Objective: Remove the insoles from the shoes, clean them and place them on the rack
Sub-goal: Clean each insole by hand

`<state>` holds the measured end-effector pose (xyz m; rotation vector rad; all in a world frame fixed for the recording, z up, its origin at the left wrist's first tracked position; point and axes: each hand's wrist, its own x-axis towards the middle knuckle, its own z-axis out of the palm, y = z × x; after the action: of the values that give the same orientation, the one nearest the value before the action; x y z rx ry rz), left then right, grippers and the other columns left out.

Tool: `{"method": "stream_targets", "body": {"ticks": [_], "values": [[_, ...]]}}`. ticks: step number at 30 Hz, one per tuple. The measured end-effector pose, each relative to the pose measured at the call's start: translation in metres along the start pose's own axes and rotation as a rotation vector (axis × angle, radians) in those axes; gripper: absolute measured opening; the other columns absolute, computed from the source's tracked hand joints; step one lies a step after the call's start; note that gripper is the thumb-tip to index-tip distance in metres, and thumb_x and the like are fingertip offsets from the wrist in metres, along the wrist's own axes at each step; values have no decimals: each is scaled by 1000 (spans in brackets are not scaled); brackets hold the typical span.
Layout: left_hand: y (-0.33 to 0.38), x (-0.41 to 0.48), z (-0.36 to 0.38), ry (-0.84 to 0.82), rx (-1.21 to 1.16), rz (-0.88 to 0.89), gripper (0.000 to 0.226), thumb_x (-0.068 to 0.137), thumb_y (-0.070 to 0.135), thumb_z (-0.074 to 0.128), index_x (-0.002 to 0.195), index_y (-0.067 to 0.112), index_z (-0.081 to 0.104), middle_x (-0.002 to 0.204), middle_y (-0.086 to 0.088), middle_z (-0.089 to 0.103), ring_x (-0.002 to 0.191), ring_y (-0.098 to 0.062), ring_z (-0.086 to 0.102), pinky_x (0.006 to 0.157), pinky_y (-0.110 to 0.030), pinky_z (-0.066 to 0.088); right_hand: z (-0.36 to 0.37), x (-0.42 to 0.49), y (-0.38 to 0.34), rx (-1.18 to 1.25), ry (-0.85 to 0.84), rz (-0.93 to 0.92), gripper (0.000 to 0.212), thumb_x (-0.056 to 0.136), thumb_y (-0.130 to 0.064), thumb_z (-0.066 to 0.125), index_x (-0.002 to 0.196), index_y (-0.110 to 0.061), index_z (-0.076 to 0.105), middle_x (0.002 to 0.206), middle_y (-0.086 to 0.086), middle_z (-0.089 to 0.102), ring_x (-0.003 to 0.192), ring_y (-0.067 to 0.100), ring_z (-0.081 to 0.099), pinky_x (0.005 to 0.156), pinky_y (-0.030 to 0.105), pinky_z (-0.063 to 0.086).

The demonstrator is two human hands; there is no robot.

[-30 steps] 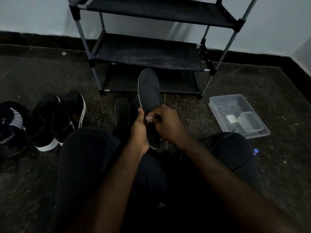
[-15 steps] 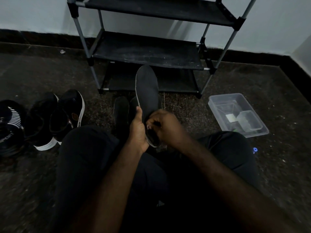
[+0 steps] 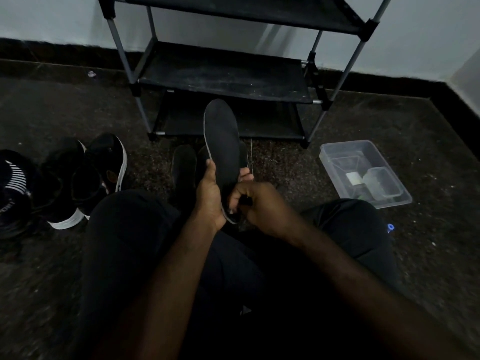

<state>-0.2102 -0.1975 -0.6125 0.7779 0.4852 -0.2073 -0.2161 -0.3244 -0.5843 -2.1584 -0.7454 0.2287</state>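
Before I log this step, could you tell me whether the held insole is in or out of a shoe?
Out. The insole is gripped bare by the left hand, with no shoe around it.

**Both hands held together in front**

The left hand [image 3: 210,196] is wrapped round an insole [image 3: 222,141]: the thumb is laid along one edge and the fingertips [image 3: 246,175] are seen past the other. The right hand [image 3: 259,203] is curled just below these fingertips; its hold cannot be told.
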Motion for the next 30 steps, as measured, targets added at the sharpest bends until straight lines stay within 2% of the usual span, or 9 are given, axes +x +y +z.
{"method": "stream_targets", "body": {"ticks": [5,9,11,15,16,18,21,26,30], "values": [[-6,-1,0,46,-22,20,59,100,55,33,116,9,66,114,-16,69,100,-24,70,72,-32,58,5,25,2,-43,176,17,21,78,11,58,74,-9,65,76,-1,69,73,11,65,72,33,54],[-3,1,-4,75,-4,31,61,100,56,30,120,10,64,117,-16,68,102,-24,68,78,-35,55,6,26,1,-75,129,55,20,78,9,57,70,-9,61,75,1,67,73,13,63,67,27,51],[0,1,-4,74,25,35,69,99,59,26,122,5,63,115,-18,68,91,-22,71,72,-30,56,7,18,5,-59,89,84,23,78,5,62,67,-15,58,74,0,66,71,12,62,65,24,48],[-2,3,-2,60,57,27,78,99,60,23,79,7,78,88,-13,73,78,-19,71,70,-31,57,16,2,11,66,63,134,27,80,-4,71,65,-21,56,67,-8,62,61,1,55,62,23,47],[-2,3,0,58,64,27,78,99,60,24,78,7,77,87,-12,73,79,-19,71,68,-31,58,17,1,12,116,68,147,26,80,-4,72,66,-20,56,68,-6,63,62,2,56,62,25,48],[-3,1,2,77,68,20,73,99,60,26,94,4,72,94,-13,73,85,-21,70,67,-30,60,16,2,14,214,77,178,24,79,-4,74,68,-18,58,73,2,67,68,10,62,68,35,54],[-4,-2,2,89,44,26,70,97,61,32,114,2,66,112,-18,70,100,-25,69,80,-34,57,15,9,12,307,151,194,27,79,1,72,70,-20,58,82,11,72,80,24,70,77,44,58],[-7,-5,2,32,56,25,58,101,54,29,98,12,68,90,-8,75,88,-19,70,75,-34,53,12,27,6,73,304,132,17,83,1,64,75,-13,62,79,0,71,76,11,67,73,32,55],[0,-3,1,62,-16,40,63,100,56,27,117,9,65,118,-16,68,103,-24,67,82,-35,54,11,23,4,-31,237,118,17,84,-4,63,72,-15,62,76,-4,65,73,11,61,68,28,49]]}}
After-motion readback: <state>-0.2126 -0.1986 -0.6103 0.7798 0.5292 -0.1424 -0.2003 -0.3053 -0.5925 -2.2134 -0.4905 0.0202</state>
